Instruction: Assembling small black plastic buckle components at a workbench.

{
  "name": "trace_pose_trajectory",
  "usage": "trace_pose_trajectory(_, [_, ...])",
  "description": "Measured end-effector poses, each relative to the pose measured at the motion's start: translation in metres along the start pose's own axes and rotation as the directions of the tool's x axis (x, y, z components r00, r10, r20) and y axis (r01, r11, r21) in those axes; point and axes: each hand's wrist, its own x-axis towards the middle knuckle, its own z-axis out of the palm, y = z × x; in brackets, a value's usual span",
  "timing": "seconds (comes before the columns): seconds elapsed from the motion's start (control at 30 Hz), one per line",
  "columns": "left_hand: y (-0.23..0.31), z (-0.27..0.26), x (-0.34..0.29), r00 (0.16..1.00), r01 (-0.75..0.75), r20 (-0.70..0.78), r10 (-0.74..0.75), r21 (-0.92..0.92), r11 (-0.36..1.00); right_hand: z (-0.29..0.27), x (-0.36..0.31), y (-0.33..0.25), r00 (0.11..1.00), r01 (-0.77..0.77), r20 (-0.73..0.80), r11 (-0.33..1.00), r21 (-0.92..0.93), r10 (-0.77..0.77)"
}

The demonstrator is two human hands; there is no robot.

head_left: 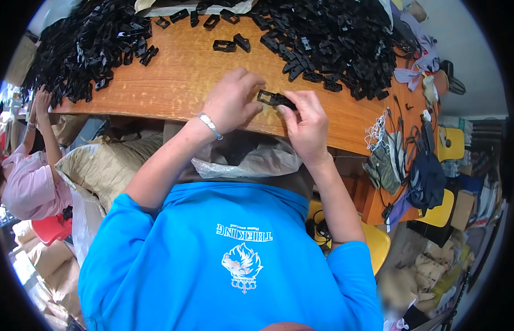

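Over the table's near edge, my right hand pinches a small black plastic piece between thumb and fingers. A rectangular opening shows at the piece's left end. Just left of it is my left hand, its thumb and fingers apart with nothing between them. The left fingertips come close to the piece; whether they touch it I cannot tell. Two loose black pieces lie on the table beyond my hands. A big heap of similar black pieces spreads at the far right, and another black heap at the far left.
Below the wooden table's near edge, an open plastic bag sits at my lap. Brown sacks stand at left, where another person works at the left heap. Cords, a dark bag and yellow chairs are at right.
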Motion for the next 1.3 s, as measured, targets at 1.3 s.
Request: trace_pose_trajectory(1.3, [-0.011,0.010,0.010,0.982,0.081,0.158,-0.100,0.119,0.990,0.029,0.003,0.019,0.943,0.331,0.091,0.877,-0.348,-0.320])
